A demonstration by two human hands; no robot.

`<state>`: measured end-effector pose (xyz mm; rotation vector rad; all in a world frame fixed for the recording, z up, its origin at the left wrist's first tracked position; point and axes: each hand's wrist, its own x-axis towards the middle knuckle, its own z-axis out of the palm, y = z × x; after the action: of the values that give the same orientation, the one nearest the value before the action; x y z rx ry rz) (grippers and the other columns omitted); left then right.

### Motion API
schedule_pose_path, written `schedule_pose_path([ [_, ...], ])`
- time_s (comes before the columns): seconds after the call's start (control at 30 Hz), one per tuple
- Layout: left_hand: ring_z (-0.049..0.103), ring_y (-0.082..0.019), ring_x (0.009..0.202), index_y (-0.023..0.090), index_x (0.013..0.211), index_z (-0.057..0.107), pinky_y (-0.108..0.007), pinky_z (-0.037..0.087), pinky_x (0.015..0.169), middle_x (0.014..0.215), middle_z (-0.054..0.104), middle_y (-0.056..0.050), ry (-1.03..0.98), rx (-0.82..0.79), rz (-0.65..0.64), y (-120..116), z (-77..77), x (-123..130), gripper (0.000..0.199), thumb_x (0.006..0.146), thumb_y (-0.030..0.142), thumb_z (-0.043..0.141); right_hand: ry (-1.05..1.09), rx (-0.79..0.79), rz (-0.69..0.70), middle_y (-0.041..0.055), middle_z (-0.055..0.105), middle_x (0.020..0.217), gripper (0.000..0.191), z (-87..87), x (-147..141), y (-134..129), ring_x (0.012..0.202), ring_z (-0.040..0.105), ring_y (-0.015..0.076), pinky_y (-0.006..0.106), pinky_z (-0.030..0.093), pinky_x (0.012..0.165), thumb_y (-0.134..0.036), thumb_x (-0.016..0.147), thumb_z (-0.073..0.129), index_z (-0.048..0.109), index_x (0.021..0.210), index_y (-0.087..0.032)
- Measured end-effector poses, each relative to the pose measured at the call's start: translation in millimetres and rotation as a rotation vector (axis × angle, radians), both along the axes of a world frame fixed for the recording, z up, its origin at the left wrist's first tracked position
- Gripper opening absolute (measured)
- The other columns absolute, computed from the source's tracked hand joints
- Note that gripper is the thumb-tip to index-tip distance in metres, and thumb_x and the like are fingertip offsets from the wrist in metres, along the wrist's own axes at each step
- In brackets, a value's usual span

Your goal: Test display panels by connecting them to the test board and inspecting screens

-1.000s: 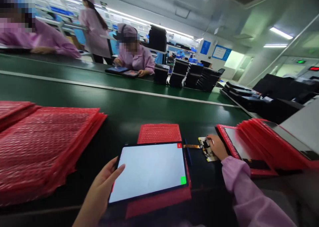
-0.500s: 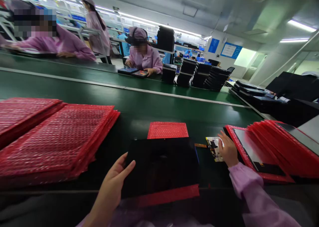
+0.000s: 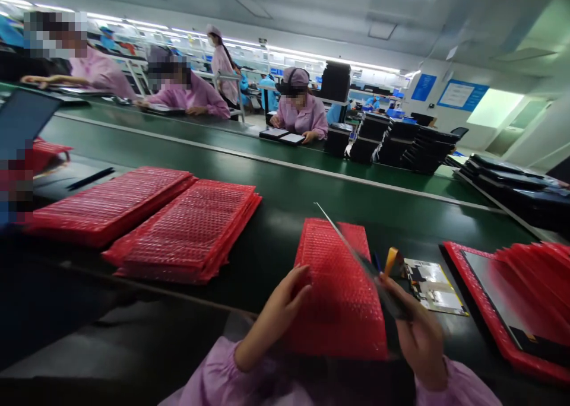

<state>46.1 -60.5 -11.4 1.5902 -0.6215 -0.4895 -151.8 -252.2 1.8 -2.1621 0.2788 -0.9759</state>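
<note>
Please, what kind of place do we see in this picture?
Most likely an electronics assembly line in a factory. A long green conveyor belt runs between seated workers in pink smocks, with stacks of red bubble-wrap bags, black trays, and a circuit board on the bench.

I saw a red, bubble-dotted bag point(image 3: 338, 293), a dark green worktop point(image 3: 276, 186), an orange ribbon point(image 3: 390, 260) and my lilac sleeves point(image 3: 214, 382).

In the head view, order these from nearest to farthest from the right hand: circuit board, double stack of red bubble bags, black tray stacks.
1. Circuit board, just right of the right hand.
2. Double stack of red bubble bags, far left.
3. Black tray stacks, across the belt.
</note>
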Motion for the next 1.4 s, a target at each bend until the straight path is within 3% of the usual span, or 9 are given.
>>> schedule_pose_path([
  [0.1, 0.047, -0.027, 0.13, 0.019, 0.122, 0.061, -0.043, 0.029, 0.114, 0.138, 0.056, -0.011, -0.09, 0.03, 0.028, 3.5, -3.8, -2.6, 0.043, 0.083, 0.036, 0.057, 0.079, -0.485, 0.165, 0.0011, 0.054, 0.138, 0.059, -20.1, 15.4, -8.0, 0.129, 0.049, 0.0235, 0.047, 0.04, 0.109, -0.004, 0.091, 0.034, 0.038, 0.143, -0.033],
  [0.2, 0.046, -0.026, 0.131, 0.02, 0.12, 0.061, -0.042, 0.027, 0.114, 0.137, 0.056, -0.01, -0.101, 0.026, 0.085, 6.2, 5.4, -1.3, 0.04, 0.085, 0.037, 0.054, 0.276, -0.615, 0.195, 0.0048, 0.051, 0.141, 0.059, -27.9, 22.3, -8.9, 0.132, 0.045, 0.0255, 0.052, 0.037, 0.11, -0.006, 0.092, 0.037, 0.031, 0.146, -0.03],
  [0.33, 0.062, -0.026, 0.108, 0.017, 0.116, 0.061, -0.039, 0.046, 0.098, 0.116, 0.066, -0.013, -0.034, 0.037, -0.039, -3.5, 23.5, 2.5, 0.038, 0.086, 0.037, 0.052, 0.443, -0.552, 0.321, 0.0153, 0.051, 0.141, 0.058, -7.4, 25.7, 4.7, 0.13, 0.046, 0.0338, 0.057, 0.037, 0.107, -0.037, 0.089, 0.059, 0.042, 0.141, -0.019],
  [0.4, 0.07, -0.024, 0.083, 0.015, 0.117, 0.059, -0.033, 0.055, 0.071, 0.1, 0.07, -0.011, 0.021, 0.072, -0.151, -15.9, 28.2, 3.4, 0.04, 0.083, 0.036, 0.054, 0.541, -0.444, 0.294, 0.0167, 0.067, 0.116, 0.043, 8.3, 34.8, 16.1, 0.108, 0.061, 0.0324, 0.05, 0.048, 0.093, -0.04, 0.088, 0.06, 0.058, 0.123, -0.015],
  [0.5, 0.065, -0.017, 0.056, 0.013, 0.124, 0.055, -0.025, 0.047, 0.046, 0.087, 0.068, -0.007, 0.067, 0.129, -0.261, -37.0, 27.3, 3.4, 0.048, 0.078, 0.028, 0.059, 0.792, -0.255, 0.276, 0.0055, 0.068, 0.073, 0.035, 25.2, 57.9, 29.0, 0.07, 0.064, 0.026, 0.038, 0.049, 0.065, -0.034, 0.078, 0.071, 0.061, 0.105, -0.015],
  [0.7, 0.056, -0.011, 0.047, 0.014, 0.129, 0.051, -0.021, 0.042, 0.04, 0.08, 0.064, -0.002, 0.05, 0.159, -0.308, -56.1, 15.5, 5.3, 0.055, 0.074, 0.016, 0.056, 0.894, -0.17, 0.335, 0.0016, 0.067, 0.076, 0.041, 31.3, 87.6, 27.6, 0.067, 0.061, 0.021, 0.028, 0.039, 0.057, -0.031, 0.065, 0.08, 0.059, 0.097, -0.017],
  [0.87, 0.05, -0.007, 0.039, 0.016, 0.125, 0.054, -0.018, 0.037, 0.038, 0.079, 0.063, 0.0, 0.023, 0.166, -0.305, -56.7, 13.1, 7.2, 0.052, 0.073, 0.015, 0.056, 0.919, -0.156, 0.358, -0.002, 0.063, 0.064, 0.015, 29.8, 80.8, 36.2, 0.061, 0.058, 0.0173, 0.026, 0.03, 0.053, -0.02, 0.071, 0.074, 0.06, 0.075, -0.019],
  [1.03, 0.051, -0.007, 0.038, 0.012, 0.126, 0.051, -0.018, 0.036, 0.035, 0.08, 0.064, -0.001, 0.033, 0.168, -0.312, -58.2, 13.8, 8.5, 0.054, 0.073, 0.015, 0.055, 0.888, -0.099, 0.287, -0.0052, 0.059, 0.063, 0.04, 28.2, 72.5, 34.9, 0.058, 0.055, 0.0168, 0.026, 0.028, 0.053, -0.028, 0.069, 0.078, 0.055, 0.101, -0.019],
  [1.4, 0.051, -0.005, 0.035, 0.013, 0.12, 0.054, -0.017, 0.036, 0.036, 0.074, 0.064, 0.003, 0.107, 0.115, -0.296, -58.5, 8.3, 11.0, 0.05, 0.07, 0.01, 0.056, 0.868, -0.009, 0.384, -0.0075, 0.054, 0.062, 0.037, 28.1, 83.4, 24.7, 0.054, 0.051, 0.0142, 0.026, 0.032, 0.053, -0.017, 0.063, 0.079, 0.054, 0.09, -0.018],
])
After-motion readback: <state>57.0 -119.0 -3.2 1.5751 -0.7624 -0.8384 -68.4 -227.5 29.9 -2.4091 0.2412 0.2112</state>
